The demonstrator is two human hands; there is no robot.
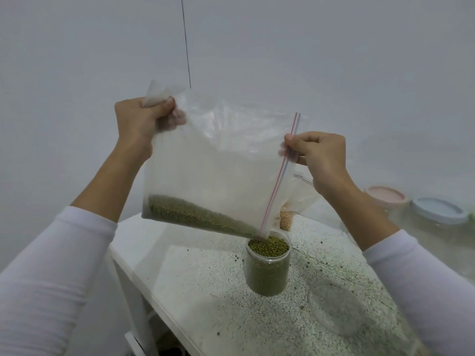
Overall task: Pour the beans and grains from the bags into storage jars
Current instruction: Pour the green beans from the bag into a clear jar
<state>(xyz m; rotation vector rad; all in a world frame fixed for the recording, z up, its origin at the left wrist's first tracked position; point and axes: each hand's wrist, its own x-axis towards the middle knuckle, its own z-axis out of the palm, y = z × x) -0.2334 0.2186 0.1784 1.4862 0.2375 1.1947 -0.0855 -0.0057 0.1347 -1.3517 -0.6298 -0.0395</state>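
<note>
Left hand [140,122] clenches zip bag [213,160] corner, right hand [318,154] pinches its seal edge; green beans [195,214] sliding into clear jar [267,268].

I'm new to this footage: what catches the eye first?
A big clear zip bag held up mid-frame by the left hand and right hand, green beans sliding toward its lower corner. Below it on the speckled table, a clear jar nearly full of beans.
</note>
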